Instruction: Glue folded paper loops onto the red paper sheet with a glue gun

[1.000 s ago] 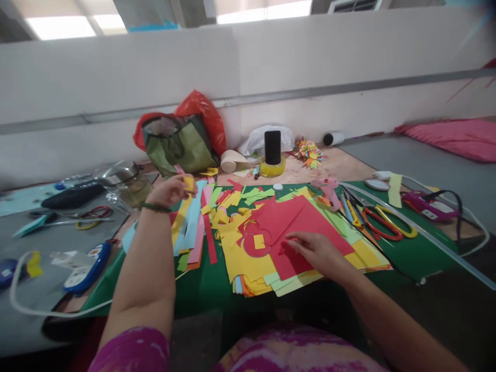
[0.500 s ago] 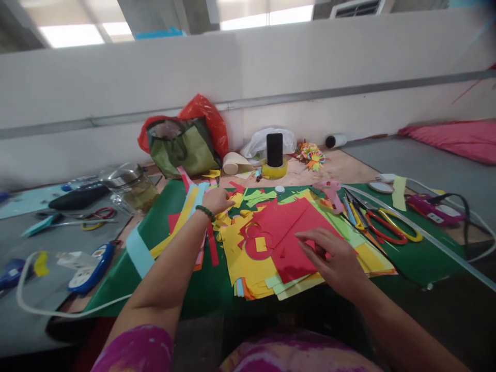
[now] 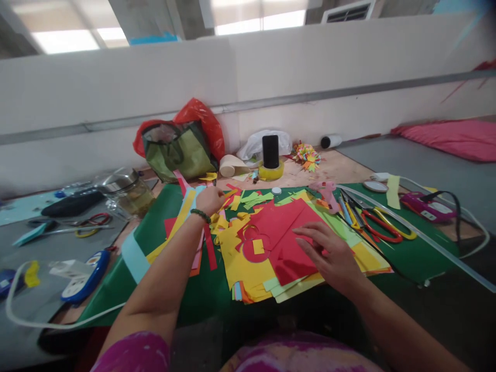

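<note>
My left hand [image 3: 210, 200], a dark beaded bracelet at its wrist, reaches to the far side of the paper pile. Its fingers are closed on a small yellow paper strip [image 3: 231, 193], which sticks out to the right. Green paper scraps [image 3: 256, 199] and yellow scraps lie around it. My right hand [image 3: 332, 252] hovers over the red paper sheet [image 3: 284, 232], fingers apart and holding nothing. Left of that hand, red paper loops [image 3: 248, 252] surround a small yellow square [image 3: 258, 246]. Yellow sheets [image 3: 232, 245] and pale green sheets lie beneath.
At right are a pink glue gun [image 3: 328, 194], scissors [image 3: 382, 225] and a purple power strip [image 3: 428, 207]. A glass jar [image 3: 127, 194] and a blue power strip [image 3: 87, 276] stand left. Behind are a green bag [image 3: 176, 155] and a phone [image 3: 270, 151] on a yellow tape roll [image 3: 271, 171].
My left hand has drawn back slightly, and the yellow strip now shows at its fingertips. The fingers of my right hand have spread a little. The whole view has shifted slightly.
</note>
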`<move>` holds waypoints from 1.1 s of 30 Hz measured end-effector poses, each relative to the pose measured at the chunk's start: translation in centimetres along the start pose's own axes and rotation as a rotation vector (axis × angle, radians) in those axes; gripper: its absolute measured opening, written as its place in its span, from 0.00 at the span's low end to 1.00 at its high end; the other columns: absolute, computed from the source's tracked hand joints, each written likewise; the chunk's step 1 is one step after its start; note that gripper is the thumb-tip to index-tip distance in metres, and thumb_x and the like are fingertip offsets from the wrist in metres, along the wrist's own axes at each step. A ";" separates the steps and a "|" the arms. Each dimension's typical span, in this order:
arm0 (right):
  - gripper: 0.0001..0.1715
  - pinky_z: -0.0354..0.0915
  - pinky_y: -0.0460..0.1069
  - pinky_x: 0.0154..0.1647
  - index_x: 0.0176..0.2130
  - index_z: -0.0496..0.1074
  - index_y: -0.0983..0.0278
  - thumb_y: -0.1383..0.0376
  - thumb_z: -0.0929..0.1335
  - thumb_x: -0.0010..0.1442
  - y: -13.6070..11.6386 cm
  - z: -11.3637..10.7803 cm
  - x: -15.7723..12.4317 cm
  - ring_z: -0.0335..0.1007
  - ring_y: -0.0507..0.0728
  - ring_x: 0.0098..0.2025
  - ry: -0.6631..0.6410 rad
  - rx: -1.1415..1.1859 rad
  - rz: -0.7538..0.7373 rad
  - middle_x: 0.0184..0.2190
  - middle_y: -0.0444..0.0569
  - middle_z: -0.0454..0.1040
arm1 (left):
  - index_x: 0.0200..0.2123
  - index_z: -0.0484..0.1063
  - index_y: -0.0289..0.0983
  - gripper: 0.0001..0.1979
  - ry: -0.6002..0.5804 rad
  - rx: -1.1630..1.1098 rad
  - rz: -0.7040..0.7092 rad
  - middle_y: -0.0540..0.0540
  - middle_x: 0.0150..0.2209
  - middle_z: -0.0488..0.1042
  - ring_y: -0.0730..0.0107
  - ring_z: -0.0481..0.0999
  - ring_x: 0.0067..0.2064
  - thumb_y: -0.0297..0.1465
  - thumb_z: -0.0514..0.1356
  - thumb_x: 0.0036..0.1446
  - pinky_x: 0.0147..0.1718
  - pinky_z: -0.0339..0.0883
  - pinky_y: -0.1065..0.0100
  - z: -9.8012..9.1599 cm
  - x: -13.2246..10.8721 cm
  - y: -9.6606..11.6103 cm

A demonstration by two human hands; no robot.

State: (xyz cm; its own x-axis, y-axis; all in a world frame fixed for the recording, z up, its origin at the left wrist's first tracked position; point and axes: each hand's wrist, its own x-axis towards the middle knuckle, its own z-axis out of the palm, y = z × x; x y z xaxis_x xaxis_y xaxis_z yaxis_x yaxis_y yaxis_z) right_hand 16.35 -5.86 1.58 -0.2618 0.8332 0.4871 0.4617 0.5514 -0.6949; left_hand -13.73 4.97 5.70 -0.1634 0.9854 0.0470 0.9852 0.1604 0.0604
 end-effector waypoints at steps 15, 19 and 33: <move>0.26 0.64 0.47 0.25 0.43 0.63 0.62 0.52 0.72 0.50 1.3 1.2 3.3 0.65 0.50 0.21 -0.061 0.654 0.435 0.18 0.34 0.64 | 0.31 0.71 0.38 0.13 0.558 0.157 1.049 0.44 0.29 0.71 0.64 0.68 0.31 0.23 0.50 0.64 0.28 0.60 0.65 1.8 -10.5 9.2; 0.20 0.67 0.51 0.33 0.44 0.67 0.61 0.51 0.68 0.57 3.2 -0.9 2.9 0.71 0.55 0.29 -0.183 0.209 0.362 0.28 0.45 0.74 | 0.37 0.72 0.36 0.10 0.393 0.199 1.131 0.43 0.30 0.71 0.63 0.69 0.33 0.22 0.52 0.62 0.26 0.60 0.66 3.0 -10.4 9.8; 0.13 0.57 0.49 0.26 0.32 0.70 0.66 0.58 0.70 0.54 11.7 -6.0 9.5 0.66 0.55 0.23 -0.149 -0.326 0.516 0.17 0.45 0.70 | 0.42 0.72 0.30 0.11 -0.102 0.235 1.162 0.38 0.39 0.74 0.61 0.71 0.40 0.21 0.51 0.62 0.34 0.68 0.63 3.8 -10.5 11.0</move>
State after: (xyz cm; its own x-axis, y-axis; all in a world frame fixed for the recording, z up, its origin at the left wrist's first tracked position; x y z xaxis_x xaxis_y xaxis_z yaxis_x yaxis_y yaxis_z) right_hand 24.33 8.24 1.24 -0.0406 0.9985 0.0372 0.7889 0.0549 -0.6121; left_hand -0.98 -3.39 2.11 0.8282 0.5458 -0.1277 0.5277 -0.8360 -0.1506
